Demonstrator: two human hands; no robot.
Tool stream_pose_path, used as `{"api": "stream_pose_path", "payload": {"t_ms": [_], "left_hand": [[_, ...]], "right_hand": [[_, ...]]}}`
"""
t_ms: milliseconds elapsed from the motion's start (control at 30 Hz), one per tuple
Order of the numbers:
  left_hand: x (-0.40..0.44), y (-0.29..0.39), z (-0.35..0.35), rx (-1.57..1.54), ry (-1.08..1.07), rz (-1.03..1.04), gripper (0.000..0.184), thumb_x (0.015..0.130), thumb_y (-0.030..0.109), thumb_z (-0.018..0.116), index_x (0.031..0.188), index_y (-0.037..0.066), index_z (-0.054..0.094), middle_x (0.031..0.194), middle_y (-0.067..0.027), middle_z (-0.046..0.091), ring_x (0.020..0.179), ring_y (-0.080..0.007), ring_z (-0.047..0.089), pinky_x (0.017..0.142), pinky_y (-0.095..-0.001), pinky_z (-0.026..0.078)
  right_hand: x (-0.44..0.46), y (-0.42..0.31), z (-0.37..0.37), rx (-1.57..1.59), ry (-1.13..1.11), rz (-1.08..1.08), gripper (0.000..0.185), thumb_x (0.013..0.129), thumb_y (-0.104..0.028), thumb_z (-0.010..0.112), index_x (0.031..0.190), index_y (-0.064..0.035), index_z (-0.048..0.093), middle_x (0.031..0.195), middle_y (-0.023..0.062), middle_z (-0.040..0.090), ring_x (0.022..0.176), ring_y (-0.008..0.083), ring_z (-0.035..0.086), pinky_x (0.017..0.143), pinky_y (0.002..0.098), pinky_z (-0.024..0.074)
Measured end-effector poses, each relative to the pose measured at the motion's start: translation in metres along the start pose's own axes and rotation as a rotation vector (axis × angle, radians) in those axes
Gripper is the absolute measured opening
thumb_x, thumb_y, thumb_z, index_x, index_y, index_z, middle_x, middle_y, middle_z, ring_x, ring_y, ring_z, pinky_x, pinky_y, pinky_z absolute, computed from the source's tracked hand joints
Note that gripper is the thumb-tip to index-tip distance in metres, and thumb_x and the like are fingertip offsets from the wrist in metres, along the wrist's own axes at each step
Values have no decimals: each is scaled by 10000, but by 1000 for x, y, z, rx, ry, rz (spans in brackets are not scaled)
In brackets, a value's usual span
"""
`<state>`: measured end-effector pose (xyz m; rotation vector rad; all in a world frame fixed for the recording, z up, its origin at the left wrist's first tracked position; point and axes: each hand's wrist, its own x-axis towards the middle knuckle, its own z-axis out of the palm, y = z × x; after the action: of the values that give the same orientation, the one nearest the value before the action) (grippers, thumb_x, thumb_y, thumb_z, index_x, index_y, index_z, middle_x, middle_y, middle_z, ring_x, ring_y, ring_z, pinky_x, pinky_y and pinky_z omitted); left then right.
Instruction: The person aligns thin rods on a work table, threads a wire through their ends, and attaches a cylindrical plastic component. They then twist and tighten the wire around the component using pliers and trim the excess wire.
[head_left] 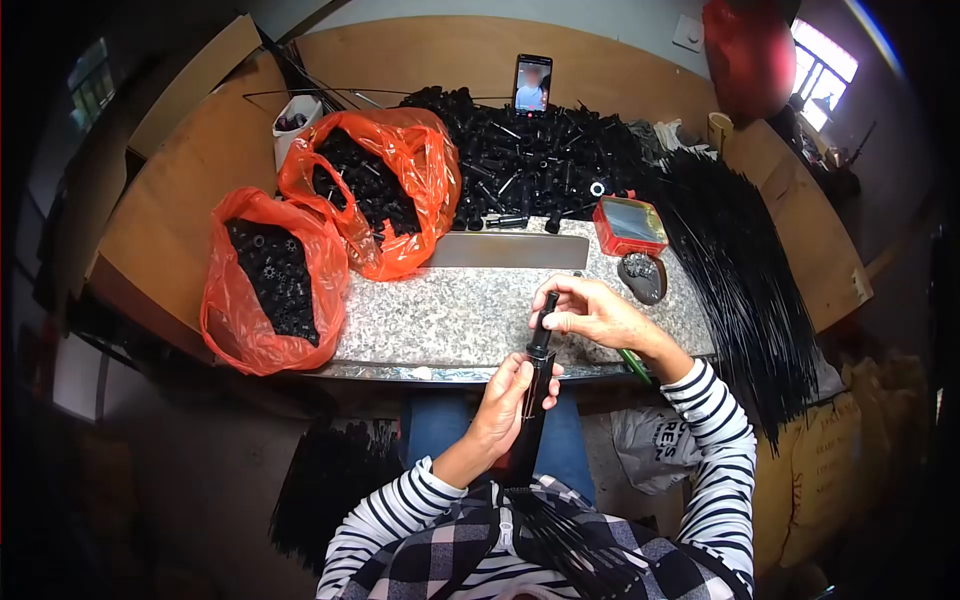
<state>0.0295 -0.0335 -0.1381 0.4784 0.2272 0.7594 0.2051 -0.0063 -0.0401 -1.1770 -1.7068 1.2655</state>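
Note:
My left hand [508,400] is wrapped around a long dark shaft [528,445] that runs down between my knees. It looks like a bundle of thin black rods, though my fingers cover part of it. A short black tube [541,338] stands upright at the shaft's top end. Around this tube the thumb and fingers of my right hand [585,312] are closed. Whether tube and shaft are joined cannot be made out. Both hands are over the front edge of the speckled stone worktop [450,320].
Two red plastic bags [325,290] of small black parts stand left. Behind lies a heap of black tubular parts [530,160], with a phone [532,85] propped up. At right are a red tin [630,228], a dark dish [641,278] and long black rods [735,270]. A metal bar [510,251] crosses the worktop.

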Motion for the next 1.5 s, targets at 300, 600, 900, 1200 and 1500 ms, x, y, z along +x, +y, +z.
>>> {"api": "stream_pose_path", "payload": {"t_ms": [300,600,900,1200,1500], "left_hand": [[1,0,-4,-3,-20,-9,279,908,280,502,1073,77,405,988,-140,559,804,-180,549,674,-287,468],[4,1,-5,85,-41,14,231,962,210,385,1137,59,388,991,-134,547,782,-162,547,649,-262,462],[5,1,0,2,14,14,225,928,253,486,1009,57,414,955,-132,581,752,-140,560,626,-255,453],[6,0,0,24,34,22,233,932,248,478,1003,36,412,953,-138,582,745,-140,561,625,-252,456],[5,-1,-5,45,-9,28,194,951,213,424,1066,58,404,1002,-149,560,804,-164,550,670,-266,458]], "right_hand": [[3,-1,2,46,82,48,154,853,-105,597,952,-15,520,842,38,603,773,84,583,694,231,485],[-1,7,16,51,213,100,219,840,-172,628,951,-20,516,730,21,583,628,78,574,574,220,479],[0,14,14,33,203,110,158,856,-143,598,943,-37,520,749,0,565,634,41,517,571,178,420],[0,14,26,-112,377,103,186,837,-155,633,909,-30,516,683,-23,541,578,26,490,503,168,388],[4,10,24,-512,357,43,261,809,-218,668,899,-18,527,601,-20,471,546,46,447,489,222,370]]}}
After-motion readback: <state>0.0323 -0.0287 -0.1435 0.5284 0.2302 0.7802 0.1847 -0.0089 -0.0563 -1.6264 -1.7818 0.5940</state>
